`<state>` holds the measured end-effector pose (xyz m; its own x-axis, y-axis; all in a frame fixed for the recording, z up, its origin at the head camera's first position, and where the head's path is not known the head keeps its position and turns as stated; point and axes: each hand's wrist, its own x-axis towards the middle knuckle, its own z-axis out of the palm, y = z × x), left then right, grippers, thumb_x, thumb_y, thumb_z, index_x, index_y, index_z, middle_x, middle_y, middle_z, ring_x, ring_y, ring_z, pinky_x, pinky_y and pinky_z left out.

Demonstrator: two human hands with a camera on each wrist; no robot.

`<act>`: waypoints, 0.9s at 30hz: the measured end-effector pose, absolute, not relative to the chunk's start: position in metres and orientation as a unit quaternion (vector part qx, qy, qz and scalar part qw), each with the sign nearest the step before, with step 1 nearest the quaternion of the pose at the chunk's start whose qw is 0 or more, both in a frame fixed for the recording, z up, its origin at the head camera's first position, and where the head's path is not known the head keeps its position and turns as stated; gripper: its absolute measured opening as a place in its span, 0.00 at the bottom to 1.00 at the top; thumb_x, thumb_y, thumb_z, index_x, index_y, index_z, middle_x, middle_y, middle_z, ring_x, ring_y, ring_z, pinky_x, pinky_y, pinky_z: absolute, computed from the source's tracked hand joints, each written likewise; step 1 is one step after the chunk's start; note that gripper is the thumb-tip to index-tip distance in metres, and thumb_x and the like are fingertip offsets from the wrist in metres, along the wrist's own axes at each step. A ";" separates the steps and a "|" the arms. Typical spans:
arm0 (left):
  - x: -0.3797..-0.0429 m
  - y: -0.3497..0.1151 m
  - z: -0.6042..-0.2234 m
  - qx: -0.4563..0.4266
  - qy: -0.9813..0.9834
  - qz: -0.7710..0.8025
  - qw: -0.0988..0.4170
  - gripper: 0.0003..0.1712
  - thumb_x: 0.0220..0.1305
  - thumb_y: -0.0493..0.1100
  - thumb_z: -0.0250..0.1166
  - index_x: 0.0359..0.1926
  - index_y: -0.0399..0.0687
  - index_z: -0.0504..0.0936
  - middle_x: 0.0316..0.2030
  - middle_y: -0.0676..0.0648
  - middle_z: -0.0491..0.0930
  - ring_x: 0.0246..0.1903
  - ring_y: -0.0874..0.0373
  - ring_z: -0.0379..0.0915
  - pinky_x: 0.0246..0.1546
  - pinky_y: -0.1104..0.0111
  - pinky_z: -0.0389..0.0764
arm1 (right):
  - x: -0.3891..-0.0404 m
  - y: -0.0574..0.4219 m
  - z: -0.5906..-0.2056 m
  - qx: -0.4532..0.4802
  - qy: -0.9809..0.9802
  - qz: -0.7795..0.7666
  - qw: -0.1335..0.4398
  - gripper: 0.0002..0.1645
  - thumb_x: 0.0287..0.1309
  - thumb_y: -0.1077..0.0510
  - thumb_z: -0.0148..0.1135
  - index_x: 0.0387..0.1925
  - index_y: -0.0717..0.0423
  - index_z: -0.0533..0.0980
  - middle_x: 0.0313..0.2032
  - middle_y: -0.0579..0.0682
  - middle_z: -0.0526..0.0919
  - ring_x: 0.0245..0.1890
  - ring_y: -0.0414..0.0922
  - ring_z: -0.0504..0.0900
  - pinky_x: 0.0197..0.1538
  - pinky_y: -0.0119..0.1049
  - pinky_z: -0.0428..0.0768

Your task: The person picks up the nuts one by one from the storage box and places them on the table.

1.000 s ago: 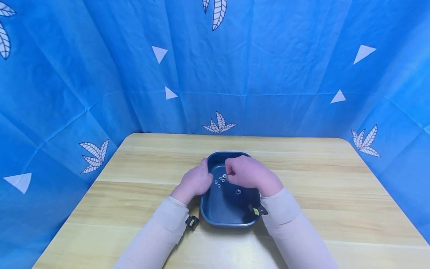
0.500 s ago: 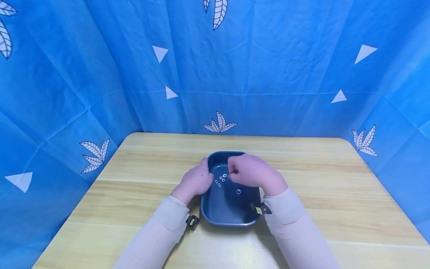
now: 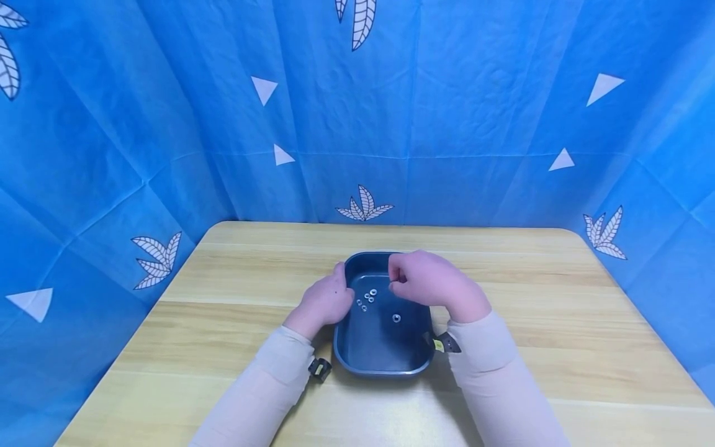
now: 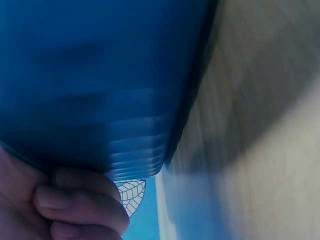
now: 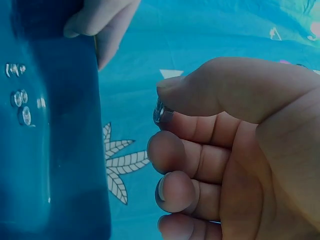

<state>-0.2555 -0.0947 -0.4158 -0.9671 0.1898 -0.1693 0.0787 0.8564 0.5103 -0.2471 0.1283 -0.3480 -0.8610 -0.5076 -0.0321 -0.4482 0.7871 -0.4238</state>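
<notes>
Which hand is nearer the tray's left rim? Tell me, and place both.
Left. The left hand grips the tray's left rim; the right hand is apart from it, toward the opposite side, pinching a small metal piece.

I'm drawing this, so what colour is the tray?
The tray is dark blue, seen best in the head view.

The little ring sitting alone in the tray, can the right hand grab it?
Probably yes: the right hand is close, and nothing covers that ring. But it pinches another small metal piece, so it may need to let go first.
</notes>
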 end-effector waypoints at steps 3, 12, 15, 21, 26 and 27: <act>-0.255 -0.095 -0.416 0.072 0.959 0.254 0.102 0.41 0.74 0.46 0.51 0.78 0.34 0.47 0.43 0.40 0.79 0.26 0.52 0.74 0.25 0.61 0.74 | -0.248 0.133 -0.347 -0.256 0.940 -0.214 0.067 0.05 0.61 0.54 0.65 0.32 0.46 0.75 0.20 0.43 0.75 0.22 0.43 0.73 0.29 0.39 0.73; -0.256 -0.095 -0.416 0.070 0.957 0.259 0.110 0.41 0.74 0.46 0.51 0.79 0.35 0.46 0.27 0.44 0.75 0.21 0.52 0.73 0.24 0.60 0.73 | -0.251 0.144 -0.344 -0.247 0.942 -0.219 0.067 0.04 0.59 0.58 0.63 0.32 0.47 0.75 0.23 0.43 0.76 0.25 0.43 0.75 0.32 0.39 0.75; -0.256 -0.095 -0.416 0.069 0.957 0.260 0.112 0.41 0.74 0.46 0.51 0.79 0.36 0.46 0.26 0.45 0.74 0.21 0.52 0.73 0.24 0.60 0.73 | -0.252 0.148 -0.343 -0.241 0.943 -0.220 0.072 0.04 0.59 0.60 0.63 0.33 0.48 0.75 0.24 0.44 0.77 0.26 0.44 0.75 0.32 0.40 0.75; -0.256 -0.095 -0.416 0.069 0.957 0.260 0.111 0.41 0.74 0.46 0.51 0.79 0.36 0.45 0.26 0.45 0.74 0.21 0.52 0.73 0.24 0.60 0.73 | -0.255 0.153 -0.344 -0.230 0.944 -0.224 0.080 0.05 0.58 0.62 0.62 0.36 0.50 0.75 0.28 0.45 0.78 0.28 0.45 0.75 0.34 0.41 0.76; -0.257 -0.095 -0.416 0.069 0.958 0.257 0.109 0.41 0.74 0.46 0.51 0.79 0.36 0.46 0.26 0.45 0.74 0.21 0.52 0.73 0.24 0.60 0.73 | -0.257 0.155 -0.345 -0.220 0.945 -0.224 0.087 0.06 0.57 0.63 0.61 0.37 0.51 0.76 0.29 0.46 0.79 0.29 0.46 0.76 0.35 0.41 0.76; -0.257 -0.095 -0.417 0.069 0.958 0.257 0.109 0.41 0.74 0.46 0.51 0.79 0.36 0.46 0.26 0.45 0.75 0.21 0.52 0.73 0.24 0.60 0.73 | -0.257 0.156 -0.346 -0.218 0.946 -0.224 0.088 0.06 0.57 0.63 0.61 0.37 0.51 0.76 0.29 0.46 0.79 0.29 0.46 0.76 0.35 0.41 0.76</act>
<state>-0.2566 -0.0947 -0.4167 -0.9669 0.1879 -0.1728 0.0764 0.8588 0.5066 -0.2571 0.1557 -0.3457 -0.8897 -0.4512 -0.0693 -0.3724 0.8052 -0.4614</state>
